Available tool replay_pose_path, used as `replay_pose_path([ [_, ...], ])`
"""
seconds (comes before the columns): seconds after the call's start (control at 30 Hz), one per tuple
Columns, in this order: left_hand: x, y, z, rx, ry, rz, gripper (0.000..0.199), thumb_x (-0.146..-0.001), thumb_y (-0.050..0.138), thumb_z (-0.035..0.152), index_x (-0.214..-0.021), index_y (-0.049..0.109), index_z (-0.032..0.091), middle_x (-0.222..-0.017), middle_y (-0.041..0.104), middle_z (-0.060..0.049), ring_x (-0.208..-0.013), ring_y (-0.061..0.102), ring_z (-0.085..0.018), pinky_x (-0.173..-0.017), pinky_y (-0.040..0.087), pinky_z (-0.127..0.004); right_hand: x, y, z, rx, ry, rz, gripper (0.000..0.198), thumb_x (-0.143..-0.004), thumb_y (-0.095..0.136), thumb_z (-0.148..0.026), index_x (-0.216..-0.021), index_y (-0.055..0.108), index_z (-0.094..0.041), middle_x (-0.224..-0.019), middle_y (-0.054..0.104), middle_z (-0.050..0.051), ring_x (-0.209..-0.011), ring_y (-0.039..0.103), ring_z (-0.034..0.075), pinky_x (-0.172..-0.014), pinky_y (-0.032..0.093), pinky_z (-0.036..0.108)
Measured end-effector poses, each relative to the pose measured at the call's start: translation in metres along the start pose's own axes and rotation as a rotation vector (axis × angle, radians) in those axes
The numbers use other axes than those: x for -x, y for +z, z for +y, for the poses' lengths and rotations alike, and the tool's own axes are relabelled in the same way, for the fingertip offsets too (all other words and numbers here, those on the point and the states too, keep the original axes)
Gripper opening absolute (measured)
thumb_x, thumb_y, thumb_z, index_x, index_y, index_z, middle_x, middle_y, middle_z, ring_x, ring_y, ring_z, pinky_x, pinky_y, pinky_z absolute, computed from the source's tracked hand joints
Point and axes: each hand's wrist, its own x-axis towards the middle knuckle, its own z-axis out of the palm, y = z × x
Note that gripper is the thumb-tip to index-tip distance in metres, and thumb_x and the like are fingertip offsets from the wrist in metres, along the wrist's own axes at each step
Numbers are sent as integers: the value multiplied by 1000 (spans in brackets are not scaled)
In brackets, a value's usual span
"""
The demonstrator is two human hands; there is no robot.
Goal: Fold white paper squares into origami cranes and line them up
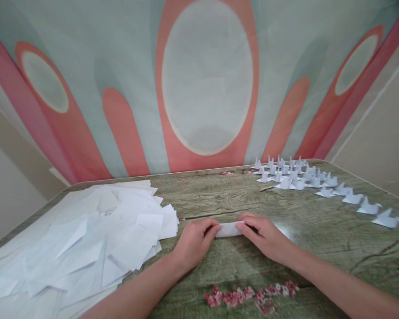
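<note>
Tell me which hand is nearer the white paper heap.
Left. The left hand is just right of the paper heap; the right hand is farther right, across the white strip.

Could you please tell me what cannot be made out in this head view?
In the head view:
Ends of the paper strip: covered by the left hand and right hand.
The paper pile: cut off by left and bottom edges.
Marks on one sheet: too small and blurred to read.
Exact count of paper cranes: farther ones overlap.

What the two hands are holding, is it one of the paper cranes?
No, the left hand and right hand hold a narrow white paper strip; the paper cranes stand farther right.
</note>
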Motion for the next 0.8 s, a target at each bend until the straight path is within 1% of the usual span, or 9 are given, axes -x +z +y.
replay_pose_path([
  [0.17,-3,2,-2,-1,-16,-7,24,-89,40,29,-84,60,19,-74,63,1,-68,56,-13,-63,40,-21,-1,3,2,2,45,37,30,-89,42,-29,-63,53,-17,-77,55,2,-68,51,12,-62,38,25],
  [0.3,-3,2,-5,-25,-20,35,21,-88,43,30,-100,57,19,-77,63,0,-68,57,-14,-66,43,-23,-3,5,1,50,71,74,26,-86,46,-25,-61,51,-18,-77,55,1,-65,50,12,-61,37,24],
  [0.37,1,1,1,-97,38,78,23,-88,44,30,-104,55,18,-89,63,-3,-79,57,-15,-75,43,-26,-4,6,2,68,75,79,25,-85,47,-24,-61,51,-18,-77,56,1,-66,51,12,-61,37,24],
  [0.43,8,1,11,-227,149,111,25,-87,46,30,-107,55,18,-106,59,-6,-99,52,-19,-88,39,-32,-5,5,3,71,69,77,25,-85,47,-23,-61,52,-18,-78,56,1,-67,51,12,-62,38,25],
  [0.47,13,2,18,-304,194,92,27,-86,46,31,-110,54,19,-111,57,-6,-104,49,-21,-91,37,-35,-5,5,3,66,64,75,25,-85,47,-23,-61,52,-18,-78,57,1,-67,52,12,-63,38,25],
  [0.53,23,7,30,-426,238,9,36,-87,44,37,-119,48,21,-122,53,-6,-114,43,-23,-98,32,-39,-6,5,4,51,56,72,24,-84,47,-22,-62,53,-18,-78,57,2,-68,53,13,-63,39,25],
  [0.6,31,13,38,-508,270,-52,53,-87,39,49,-129,39,17,-135,42,-8,-124,34,-25,-102,27,-40,-6,5,5,40,51,73,24,-84,47,-22,-62,54,-18,-79,58,2,-68,53,13,-63,39,25],
  [0.67,35,17,39,-546,278,-105,66,-85,32,57,-134,31,13,-141,33,-10,-130,26,-25,-106,23,-39,-6,5,6,40,49,80,24,-83,48,-23,-61,54,-18,-79,58,2,-67,53,12,-62,39,25],
  [0.8,35,20,33,-554,240,-183,70,-86,26,59,-138,24,13,-145,23,-9,-134,18,-23,-109,17,-36,-8,6,9,60,50,116,20,-82,50,-24,-63,53,-18,-79,59,1,-66,53,12,-62,39,25],
])
